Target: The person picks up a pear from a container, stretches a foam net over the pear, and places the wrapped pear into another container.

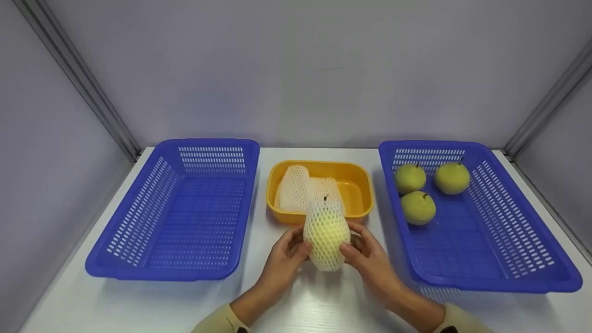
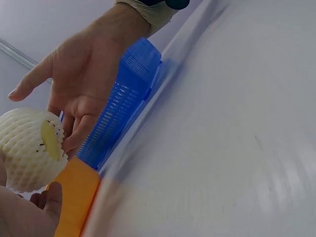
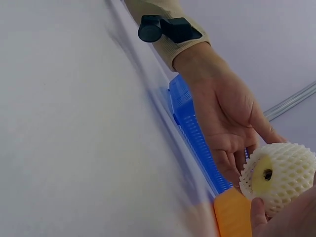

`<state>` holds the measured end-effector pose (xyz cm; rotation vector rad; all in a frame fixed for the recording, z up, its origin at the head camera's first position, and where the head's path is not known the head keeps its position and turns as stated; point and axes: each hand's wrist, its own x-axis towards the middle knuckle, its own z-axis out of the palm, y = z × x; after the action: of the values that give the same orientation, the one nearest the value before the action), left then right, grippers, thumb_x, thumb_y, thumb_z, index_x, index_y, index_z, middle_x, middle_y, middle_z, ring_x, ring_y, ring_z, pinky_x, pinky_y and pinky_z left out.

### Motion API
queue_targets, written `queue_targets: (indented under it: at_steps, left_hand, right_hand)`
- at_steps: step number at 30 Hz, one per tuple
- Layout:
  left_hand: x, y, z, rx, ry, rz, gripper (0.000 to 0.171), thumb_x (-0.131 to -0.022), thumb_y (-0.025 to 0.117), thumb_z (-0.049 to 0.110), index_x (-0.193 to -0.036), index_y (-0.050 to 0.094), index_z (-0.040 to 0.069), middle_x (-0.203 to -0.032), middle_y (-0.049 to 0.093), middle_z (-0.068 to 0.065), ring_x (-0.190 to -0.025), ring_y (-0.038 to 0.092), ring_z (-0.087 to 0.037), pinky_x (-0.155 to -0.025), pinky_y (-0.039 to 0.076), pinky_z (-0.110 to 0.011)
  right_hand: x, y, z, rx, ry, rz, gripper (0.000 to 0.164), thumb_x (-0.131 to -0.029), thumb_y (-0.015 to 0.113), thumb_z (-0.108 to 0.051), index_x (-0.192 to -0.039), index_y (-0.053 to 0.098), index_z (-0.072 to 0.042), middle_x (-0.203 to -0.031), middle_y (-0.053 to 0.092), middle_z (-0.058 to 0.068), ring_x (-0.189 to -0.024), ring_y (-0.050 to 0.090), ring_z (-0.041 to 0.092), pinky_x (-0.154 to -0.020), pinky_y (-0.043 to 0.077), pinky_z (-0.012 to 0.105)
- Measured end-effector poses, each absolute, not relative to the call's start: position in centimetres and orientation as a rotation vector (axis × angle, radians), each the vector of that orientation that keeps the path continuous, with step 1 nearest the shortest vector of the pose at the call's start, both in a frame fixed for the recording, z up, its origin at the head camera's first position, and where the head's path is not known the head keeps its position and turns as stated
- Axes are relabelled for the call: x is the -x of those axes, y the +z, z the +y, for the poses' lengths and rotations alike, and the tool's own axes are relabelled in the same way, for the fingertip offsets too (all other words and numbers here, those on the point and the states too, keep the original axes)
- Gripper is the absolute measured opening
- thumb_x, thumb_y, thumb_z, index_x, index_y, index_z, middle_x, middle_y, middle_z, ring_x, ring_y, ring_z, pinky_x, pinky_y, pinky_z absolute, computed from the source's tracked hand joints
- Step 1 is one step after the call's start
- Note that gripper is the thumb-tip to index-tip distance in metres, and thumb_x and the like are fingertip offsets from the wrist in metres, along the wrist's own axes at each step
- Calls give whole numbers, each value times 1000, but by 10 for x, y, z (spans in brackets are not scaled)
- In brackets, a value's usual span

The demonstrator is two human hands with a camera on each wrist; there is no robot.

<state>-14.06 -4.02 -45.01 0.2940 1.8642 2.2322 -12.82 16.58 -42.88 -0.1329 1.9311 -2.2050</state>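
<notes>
- Right now both hands hold one pear (image 1: 326, 231) wrapped in a white foam net (image 1: 327, 256), above the bench (image 1: 323, 300) just in front of the orange tray (image 1: 360, 182); the left hand (image 1: 287, 254) has its fingers curled on the left side of the pear and the right hand (image 1: 365, 253) cups the right side
- The net could slide — foam mesh is slippery on smooth fruit skin, and in the wrist views the pear's bare ends show at the open ends of the net, so a squeeze on the mesh alone may let the fruit slip out
- Dropped from here, the pear would likely land on the bench and roll, since nothing stands between the hands and the front edge
- Pulling hard on the mesh could tear it or bunch it unevenly, leaving part of the fruit uncovered
- The stem (image 1: 325, 198) pokes out at the top and might snag the net if it is dragged that way
- A wide sweep of the right hand could knock the blue basket on the right (image 1: 532, 277) with its three bare pears (image 1: 418, 208); a sweep of the left could strike the blue basket on the left (image 1: 138, 268)
- Spare nets (image 1: 300, 187) lie loose in the tray — a bump on its near rim might spill them
</notes>
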Motion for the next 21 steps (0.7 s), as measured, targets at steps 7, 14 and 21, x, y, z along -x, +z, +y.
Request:
queue_targets:
  at_steps: [7, 14, 21]
  left_hand:
    - [140, -450, -39, -325, 2233, 1814, 66, -103, 61, 36, -148, 41, -8, -141, 56, -20, -128, 57, -27, -103, 51, -37]
    - [138, -450, -40, -265, 2280, 1835, 52, -108, 52, 29, -146, 44, -7, -136, 58, -16, -122, 59, -24, -102, 51, -38]
    - [137, -451, -39, -221, 2273, 1867, 51, -110, 47, 24, -151, 36, -5, -140, 55, -19, -124, 57, -26, -103, 51, -41]
  right_hand:
    - [129, -429, 164, 109, -2179, 1943, 59, -101, 64, -17, -151, 35, -3, -140, 54, 21, -119, 59, 24, -97, 51, 37]
    - [129, -430, 163, 71, -2221, 1991, 56, -101, 63, -14, -150, 39, -5, -136, 55, 20, -118, 59, 24, -95, 53, 38]
    - [129, -432, 162, 90, -2211, 1981, 54, -101, 62, -15, -149, 39, -5, -136, 56, 20, -119, 58, 25, -96, 51, 39]
